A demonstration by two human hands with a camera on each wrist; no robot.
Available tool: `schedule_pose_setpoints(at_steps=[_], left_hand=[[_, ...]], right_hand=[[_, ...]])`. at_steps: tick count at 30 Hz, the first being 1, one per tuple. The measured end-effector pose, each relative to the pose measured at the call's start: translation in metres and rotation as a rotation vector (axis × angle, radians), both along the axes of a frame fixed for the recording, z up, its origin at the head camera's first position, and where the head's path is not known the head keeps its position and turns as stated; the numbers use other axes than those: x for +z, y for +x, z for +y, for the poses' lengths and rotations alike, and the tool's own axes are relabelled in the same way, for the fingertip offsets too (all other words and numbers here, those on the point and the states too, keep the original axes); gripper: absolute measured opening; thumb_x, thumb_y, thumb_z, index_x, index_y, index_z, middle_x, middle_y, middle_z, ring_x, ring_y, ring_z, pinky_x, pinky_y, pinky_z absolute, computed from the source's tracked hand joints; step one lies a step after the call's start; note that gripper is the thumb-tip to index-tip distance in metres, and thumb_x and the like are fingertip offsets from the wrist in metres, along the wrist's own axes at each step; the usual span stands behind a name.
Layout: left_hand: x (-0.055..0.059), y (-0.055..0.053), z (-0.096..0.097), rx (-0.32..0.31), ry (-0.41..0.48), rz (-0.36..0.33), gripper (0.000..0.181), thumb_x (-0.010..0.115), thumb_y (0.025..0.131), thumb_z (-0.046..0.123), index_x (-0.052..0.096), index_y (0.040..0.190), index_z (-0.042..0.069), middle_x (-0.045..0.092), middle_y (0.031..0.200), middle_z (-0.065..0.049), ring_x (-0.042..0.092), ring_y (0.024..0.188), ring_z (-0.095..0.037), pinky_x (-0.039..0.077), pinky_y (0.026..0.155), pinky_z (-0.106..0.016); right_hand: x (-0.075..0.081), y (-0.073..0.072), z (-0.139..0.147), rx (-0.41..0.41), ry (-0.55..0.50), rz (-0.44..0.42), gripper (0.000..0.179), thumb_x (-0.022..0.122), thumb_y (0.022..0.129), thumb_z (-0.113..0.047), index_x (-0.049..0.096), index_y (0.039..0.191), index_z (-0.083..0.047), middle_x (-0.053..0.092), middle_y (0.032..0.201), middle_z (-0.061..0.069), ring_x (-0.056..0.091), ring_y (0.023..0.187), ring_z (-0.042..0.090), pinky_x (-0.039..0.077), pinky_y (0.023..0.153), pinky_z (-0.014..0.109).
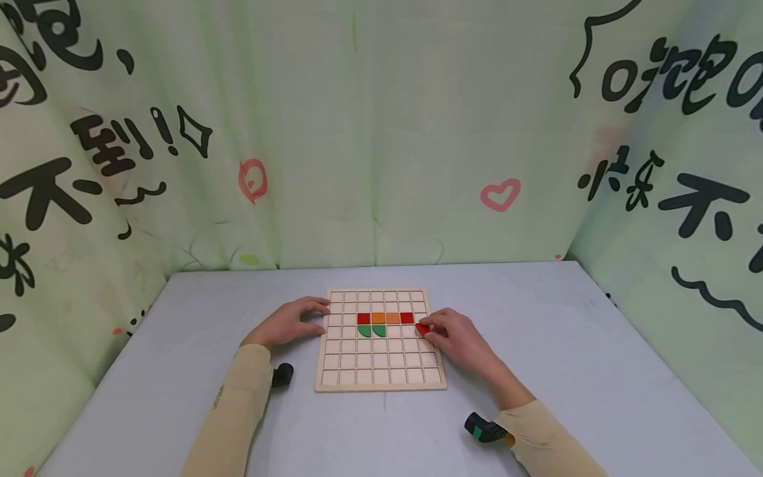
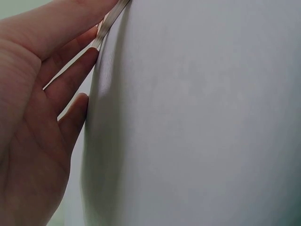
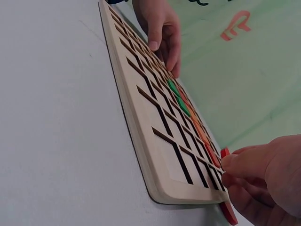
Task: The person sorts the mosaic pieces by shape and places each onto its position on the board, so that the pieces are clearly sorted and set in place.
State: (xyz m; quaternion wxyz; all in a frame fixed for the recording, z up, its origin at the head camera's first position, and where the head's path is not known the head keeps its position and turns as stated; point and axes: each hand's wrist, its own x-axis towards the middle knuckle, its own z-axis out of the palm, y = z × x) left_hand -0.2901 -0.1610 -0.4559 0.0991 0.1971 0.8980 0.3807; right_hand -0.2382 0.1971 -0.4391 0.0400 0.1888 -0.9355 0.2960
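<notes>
A wooden grid board (image 1: 381,389) lies on the table with square recesses. One row holds a red square (image 1: 363,318), two orange squares (image 1: 385,318) side by side and another red square (image 1: 406,318). Below its left part are two green quarter-round pieces (image 1: 371,330). At the board's right edge my right hand (image 1: 459,338) pinches a red piece (image 1: 422,328) with a curved side between thumb and fingers; red shows above and below the fingers in the right wrist view (image 3: 229,213). My left hand (image 1: 290,322) rests at the left edge, fingers extended against the rim.
A white-covered table (image 1: 381,437) surrounds the board. Behind it and at both sides hang pale green curtains (image 1: 429,132) with black lettering and red hearts. Black wrist devices (image 1: 484,428) sit at both sleeves.
</notes>
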Motion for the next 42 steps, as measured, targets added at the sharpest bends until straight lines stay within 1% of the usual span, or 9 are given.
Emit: schedule_pose_setpoints(at_steps=[5, 10, 18, 24, 30, 37, 42], left_hand=[[0.001, -0.001, 0.000, -0.003, -0.002, -0.001, 0.038, 0.078, 0.085, 0.022, 0.067, 0.119, 0.012, 0.051, 0.144, -0.003, 0.036, 0.140, -0.028, 0.031, 0.114, -0.047], [0.001, -0.001, 0.000, -0.001, 0.000, -0.001, 0.038, 0.078, 0.085, 0.023, 0.067, 0.119, 0.013, 0.051, 0.144, -0.003, 0.037, 0.140, -0.028, 0.031, 0.114, -0.047], [0.000, -0.002, 0.001, 0.004, -0.005, 0.001, 0.038, 0.078, 0.084, 0.022, 0.067, 0.119, 0.012, 0.051, 0.144, -0.002, 0.036, 0.140, -0.028, 0.031, 0.114, -0.047], [0.001, -0.002, 0.001, 0.010, -0.011, 0.000, 0.038, 0.078, 0.084, 0.023, 0.067, 0.119, 0.012, 0.051, 0.144, -0.001, 0.036, 0.140, -0.028, 0.031, 0.114, -0.047], [0.001, -0.002, 0.001, 0.011, -0.005, -0.008, 0.037, 0.078, 0.084, 0.022, 0.067, 0.118, 0.013, 0.051, 0.144, -0.001, 0.036, 0.140, -0.028, 0.031, 0.114, -0.047], [0.000, -0.002, 0.001, 0.009, -0.010, -0.009, 0.037, 0.078, 0.084, 0.022, 0.067, 0.119, 0.013, 0.051, 0.144, -0.001, 0.036, 0.140, -0.028, 0.031, 0.114, -0.047], [0.000, -0.002, 0.001, 0.008, -0.015, -0.011, 0.038, 0.078, 0.084, 0.023, 0.067, 0.119, 0.013, 0.050, 0.144, -0.001, 0.036, 0.140, -0.028, 0.031, 0.114, -0.047]], right_hand=[[-0.001, -0.002, -0.009, 0.004, 0.017, -0.037, 0.022, 0.071, 0.087, -0.005, 0.073, 0.110, -0.004, 0.063, 0.102, 0.006, 0.054, 0.082, 0.015, 0.050, 0.073, 0.030], [-0.001, -0.004, -0.016, 0.019, 0.019, -0.044, 0.021, 0.072, 0.087, -0.005, 0.073, 0.108, -0.006, 0.062, 0.097, 0.002, 0.051, 0.077, 0.012, 0.047, 0.067, 0.026], [0.003, -0.009, -0.029, 0.055, 0.021, -0.051, 0.019, 0.073, 0.087, -0.006, 0.074, 0.106, -0.006, 0.062, 0.094, 0.001, 0.052, 0.079, 0.013, 0.049, 0.070, 0.026], [0.002, -0.015, -0.037, 0.081, 0.026, -0.051, 0.018, 0.073, 0.086, -0.005, 0.075, 0.104, -0.005, 0.064, 0.093, 0.002, 0.052, 0.079, 0.014, 0.048, 0.069, 0.027], [0.000, -0.018, -0.042, 0.079, 0.031, -0.055, 0.016, 0.073, 0.086, -0.005, 0.075, 0.102, -0.005, 0.066, 0.097, 0.003, 0.055, 0.084, 0.015, 0.050, 0.074, 0.029], [-0.003, -0.019, -0.047, 0.074, 0.040, -0.032, 0.015, 0.073, 0.086, -0.005, 0.075, 0.100, -0.005, 0.065, 0.097, 0.004, 0.054, 0.082, 0.015, 0.048, 0.072, 0.028], [-0.004, -0.019, -0.049, 0.061, 0.039, -0.045, 0.015, 0.072, 0.086, -0.004, 0.075, 0.101, -0.006, 0.065, 0.097, 0.003, 0.052, 0.080, 0.014, 0.046, 0.069, 0.027]])
